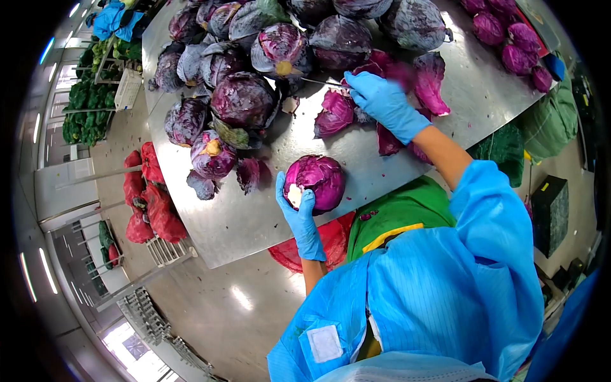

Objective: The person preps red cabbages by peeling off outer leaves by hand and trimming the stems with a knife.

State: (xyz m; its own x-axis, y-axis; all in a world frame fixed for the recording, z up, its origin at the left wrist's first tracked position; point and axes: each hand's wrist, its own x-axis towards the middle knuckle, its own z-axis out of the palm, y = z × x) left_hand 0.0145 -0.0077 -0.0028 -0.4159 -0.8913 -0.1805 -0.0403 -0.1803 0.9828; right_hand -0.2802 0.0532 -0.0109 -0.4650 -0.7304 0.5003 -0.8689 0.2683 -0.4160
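Observation:
My left hand [299, 216], in a blue glove, is wrapped round the near left side of a glossy purple cabbage [324, 181] close to the table's front edge. A pale cut patch shows on the cabbage beside my thumb. Farther back, my gloved right hand [385, 105] grips a knife [323, 82] whose thin blade points left; its handle is mostly hidden in my fist. Loose purple leaves [334, 114] lie under and around that hand, and one patch of purple to its right is blurred. The knife and the held cabbage are apart.
Darker untrimmed cabbages [245, 100] are heaped on the steel table [254, 216] at the back and left. Several glossy purple cabbages [519, 48] sit at the far right. Green sacks [550, 121] stand beyond the right edge; red net sacks [156, 207] lie left of the table.

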